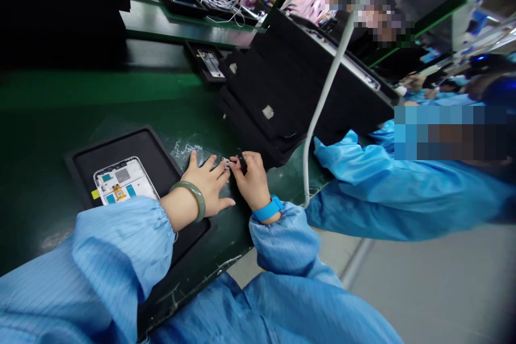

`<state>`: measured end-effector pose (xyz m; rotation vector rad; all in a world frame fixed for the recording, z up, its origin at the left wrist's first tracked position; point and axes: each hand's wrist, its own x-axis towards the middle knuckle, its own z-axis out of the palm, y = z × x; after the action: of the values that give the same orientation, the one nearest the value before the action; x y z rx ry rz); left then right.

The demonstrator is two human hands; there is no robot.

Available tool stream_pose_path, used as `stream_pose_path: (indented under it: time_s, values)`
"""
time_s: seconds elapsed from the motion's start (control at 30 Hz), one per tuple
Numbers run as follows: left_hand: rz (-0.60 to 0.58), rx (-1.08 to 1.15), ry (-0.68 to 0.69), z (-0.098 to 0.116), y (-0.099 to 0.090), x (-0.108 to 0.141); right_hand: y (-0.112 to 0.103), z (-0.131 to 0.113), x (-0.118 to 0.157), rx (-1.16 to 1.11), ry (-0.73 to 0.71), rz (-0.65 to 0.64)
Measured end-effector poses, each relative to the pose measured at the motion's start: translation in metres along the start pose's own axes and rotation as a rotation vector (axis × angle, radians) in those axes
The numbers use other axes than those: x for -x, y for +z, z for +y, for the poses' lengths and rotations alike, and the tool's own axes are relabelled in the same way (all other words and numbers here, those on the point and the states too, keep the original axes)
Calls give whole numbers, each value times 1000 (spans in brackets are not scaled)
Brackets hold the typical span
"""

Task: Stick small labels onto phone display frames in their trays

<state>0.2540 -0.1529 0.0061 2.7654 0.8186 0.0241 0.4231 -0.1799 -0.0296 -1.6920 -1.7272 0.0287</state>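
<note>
My left hand (206, 181) lies with its fingers spread over a clear plastic sheet (171, 146) that bears small silvery parts (189, 149). Close to its fingertips, my right hand (253, 180) pinches what look like black tweezers (241, 161). A small metal piece (226, 162) shows between the two hands; whether the tweezers grip it is too small to tell. Left of my left hand, a phone frame (127, 180) with teal pads and an orange flex cable lies in a shallow black tray (161, 164). My left sleeve hides its lower part.
A stack of black foam trays (274, 91) leans at the right behind my hands. A small black tray (197, 67) holds another phone frame (211, 63). A white tube (328, 80) rises at the table edge. A co-worker's blue sleeve (387, 188) is close on the right.
</note>
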Motion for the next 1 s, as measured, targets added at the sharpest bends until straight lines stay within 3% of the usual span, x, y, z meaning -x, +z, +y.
stream_pose_path:
  time_s: [0.43,0.83,1.0]
  values:
    - [4,2,-1,1,2,0,3,-11,1,135,-23,10]
    - [1,13,-1,1,1,0,-9,-16,5,53,27,53]
    - [-2,18,0,1,0,0,-6,-13,7,75,38,-1]
